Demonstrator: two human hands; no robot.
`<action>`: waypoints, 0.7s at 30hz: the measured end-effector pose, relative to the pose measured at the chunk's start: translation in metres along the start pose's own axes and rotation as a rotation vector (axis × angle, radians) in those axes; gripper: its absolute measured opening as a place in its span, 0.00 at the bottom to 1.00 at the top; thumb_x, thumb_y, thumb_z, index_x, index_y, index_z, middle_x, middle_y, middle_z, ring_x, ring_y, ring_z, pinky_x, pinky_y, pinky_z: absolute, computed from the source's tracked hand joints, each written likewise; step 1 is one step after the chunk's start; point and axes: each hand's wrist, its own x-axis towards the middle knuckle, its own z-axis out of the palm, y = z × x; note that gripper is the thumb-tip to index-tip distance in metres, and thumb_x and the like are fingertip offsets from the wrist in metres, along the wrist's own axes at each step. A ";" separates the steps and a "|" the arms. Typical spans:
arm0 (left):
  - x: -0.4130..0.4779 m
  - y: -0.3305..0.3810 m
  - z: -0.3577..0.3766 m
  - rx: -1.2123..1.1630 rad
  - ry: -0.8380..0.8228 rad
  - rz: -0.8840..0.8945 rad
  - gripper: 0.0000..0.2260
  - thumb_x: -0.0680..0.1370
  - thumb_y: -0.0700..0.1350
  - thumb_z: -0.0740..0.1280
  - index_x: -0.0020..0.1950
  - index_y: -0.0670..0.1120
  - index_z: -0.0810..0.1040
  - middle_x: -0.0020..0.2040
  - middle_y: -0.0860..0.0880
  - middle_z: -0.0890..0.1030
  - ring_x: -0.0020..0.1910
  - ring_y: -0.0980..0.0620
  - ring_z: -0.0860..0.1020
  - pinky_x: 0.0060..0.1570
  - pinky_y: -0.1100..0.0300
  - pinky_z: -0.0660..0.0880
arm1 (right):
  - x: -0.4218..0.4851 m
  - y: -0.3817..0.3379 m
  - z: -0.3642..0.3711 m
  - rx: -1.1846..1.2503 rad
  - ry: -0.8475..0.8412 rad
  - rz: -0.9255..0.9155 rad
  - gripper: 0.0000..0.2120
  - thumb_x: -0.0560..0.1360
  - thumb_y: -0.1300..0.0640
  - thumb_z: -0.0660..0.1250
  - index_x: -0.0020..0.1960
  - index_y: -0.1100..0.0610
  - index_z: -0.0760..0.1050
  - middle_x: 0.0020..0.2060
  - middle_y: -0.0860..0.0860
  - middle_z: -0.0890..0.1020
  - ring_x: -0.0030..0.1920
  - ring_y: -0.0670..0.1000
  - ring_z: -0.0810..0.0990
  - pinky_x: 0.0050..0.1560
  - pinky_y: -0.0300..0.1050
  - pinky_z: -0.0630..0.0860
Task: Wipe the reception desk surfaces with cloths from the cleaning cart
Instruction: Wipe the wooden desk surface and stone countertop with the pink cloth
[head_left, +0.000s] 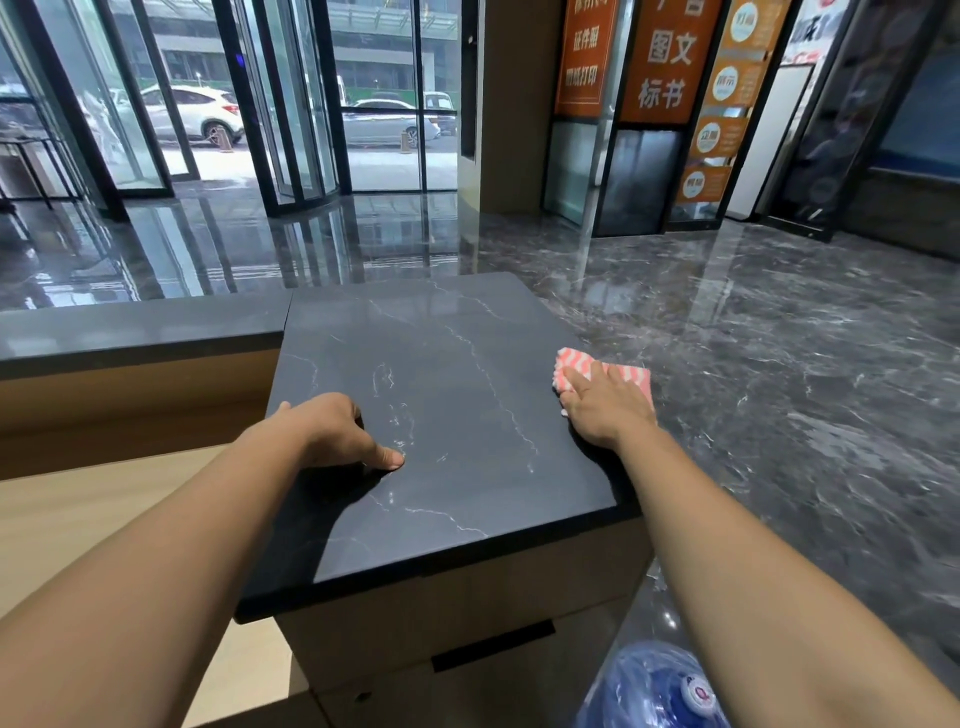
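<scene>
A dark, polished marble floor (779, 364) was seen spreading across the far and right parts of the scene. Glass revolving doors (291, 104) were set at the far left, and white cars (192, 111) were visible through them. Orange signs (670, 57) were mounted at the far right.

The near centre was taken up by the desk (441, 374), topped with a dark slab veined in white and carried on a pale wooden body. A lower wooden surface (78, 519) was seen at its left, behind a narrower dark ledge (130, 327). A blue water bottle (649, 686) was partly seen on the floor at the near right, below the desk's corner.

The left hand (337, 431) was rested on the slab near its left edge. Its fingers were folded under the palm and its thumb tip was laid on the surface, so the grip was closed with nothing in it.

The right hand (605, 405) was laid flat at the slab's right edge, its fingers held straight and the grip kept apart. It was pressed onto a pink-and-white striped cloth (576, 361). The cloth was spread on the desk beneath and beyond the fingers, touching the right edge and well apart from the left hand.
</scene>
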 end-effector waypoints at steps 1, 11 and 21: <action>0.000 0.000 0.000 -0.007 -0.002 0.000 0.42 0.62 0.66 0.75 0.69 0.44 0.70 0.67 0.45 0.74 0.68 0.41 0.70 0.74 0.44 0.56 | -0.006 -0.009 0.002 0.006 -0.006 -0.019 0.25 0.84 0.47 0.45 0.79 0.45 0.47 0.79 0.52 0.45 0.79 0.54 0.43 0.76 0.53 0.44; -0.002 0.004 0.001 0.051 -0.035 -0.037 0.35 0.47 0.68 0.70 0.48 0.51 0.76 0.59 0.47 0.78 0.61 0.43 0.74 0.68 0.45 0.65 | -0.072 -0.130 0.040 0.016 -0.002 -0.320 0.26 0.83 0.48 0.48 0.79 0.46 0.47 0.79 0.54 0.45 0.78 0.57 0.43 0.77 0.54 0.43; -0.005 -0.001 0.004 0.193 0.084 -0.022 0.32 0.66 0.69 0.68 0.64 0.51 0.74 0.70 0.48 0.71 0.71 0.43 0.65 0.72 0.39 0.46 | -0.062 -0.033 0.021 0.067 0.019 -0.178 0.24 0.83 0.45 0.48 0.79 0.42 0.49 0.79 0.49 0.47 0.79 0.51 0.44 0.75 0.50 0.44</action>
